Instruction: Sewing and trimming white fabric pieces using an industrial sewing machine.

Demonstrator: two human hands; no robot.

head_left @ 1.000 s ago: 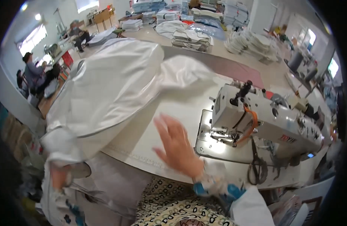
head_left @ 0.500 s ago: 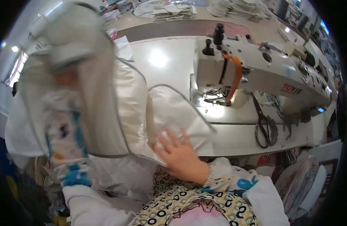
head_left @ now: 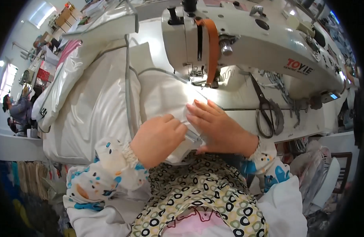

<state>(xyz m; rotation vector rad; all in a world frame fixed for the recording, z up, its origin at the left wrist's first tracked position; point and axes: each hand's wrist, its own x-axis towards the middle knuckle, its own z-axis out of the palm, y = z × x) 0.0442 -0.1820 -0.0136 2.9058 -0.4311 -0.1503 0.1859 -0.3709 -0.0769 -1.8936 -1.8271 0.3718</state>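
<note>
A white padded garment (head_left: pixel 99 98) with grey piping lies spread on the sewing table, one panel running toward the needle of the white sewing machine (head_left: pixel 245 43). My left hand (head_left: pixel 158 138) pinches the near edge of that panel, fingers curled on the fabric. My right hand (head_left: pixel 219 128) lies flat on the same panel just to the right, fingers spread and pointing toward the needle area (head_left: pixel 205 79). Both hands touch near the table's front edge.
Black scissors (head_left: pixel 265 106) lie on the table right of my right hand. An orange strap (head_left: pixel 211 43) hangs on the machine head. Another person (head_left: pixel 20 110) sits at a table far left. Stacked boxes and fabric sit at the back.
The view has dropped closer to the machine. My left hand, raised with the garment before, has come down onto the panel beside my right hand. The garment now lies spread on the table.
</note>
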